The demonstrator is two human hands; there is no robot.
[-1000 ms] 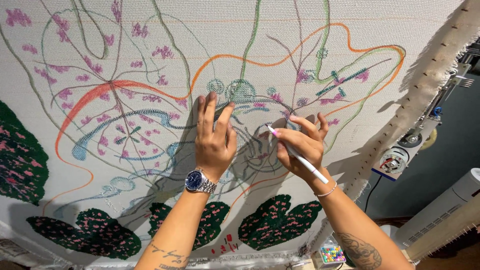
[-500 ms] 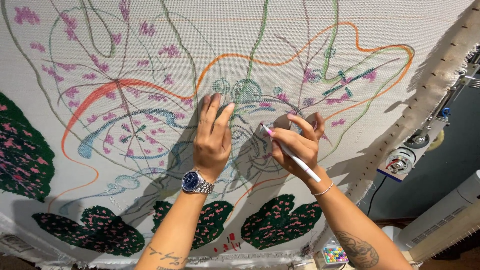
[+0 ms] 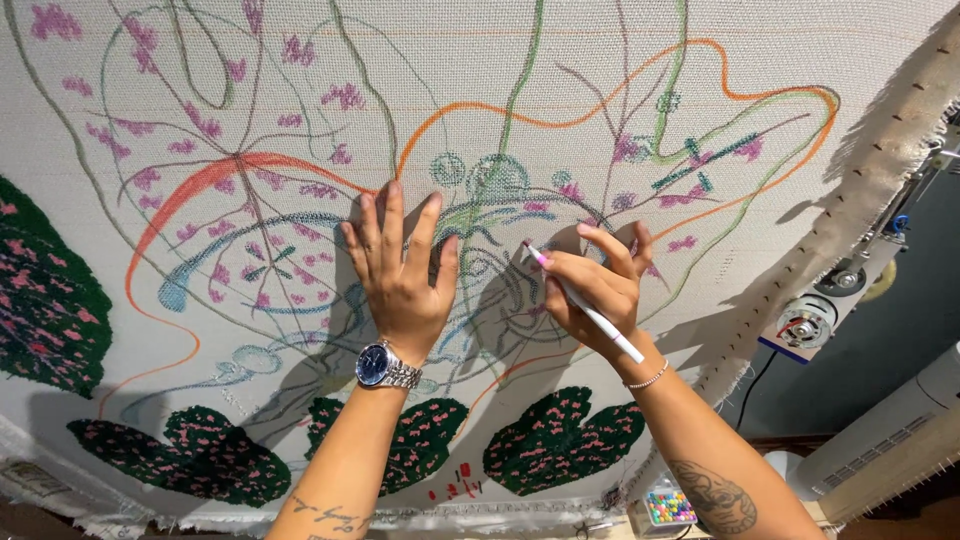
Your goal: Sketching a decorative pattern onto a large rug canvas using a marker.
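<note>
Head view: left hand (image 3: 400, 275) lies flat and open on the stretched canvas (image 3: 620, 80) at centre frame, right hand (image 3: 592, 290) grips a pink-tipped marker (image 3: 585, 305); dark tufted patches (image 3: 560, 440) fill the lower frame only, the sketched lines (image 3: 520, 120) above remain bare.

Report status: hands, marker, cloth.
Left hand flat on the tufting cloth, fingers spread. Right hand grips pink-tipped white marker, tip at the drawn lines. Nothing blocking between the hands.

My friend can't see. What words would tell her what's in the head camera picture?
A right hand holds a white pen with a pink tip against a big white cloth covered in drawn coloured lines and pink marks, while the left hand, wearing a watch, lies flat on it. Dark green tufted patches with pink dots fill the lower edge.
</note>
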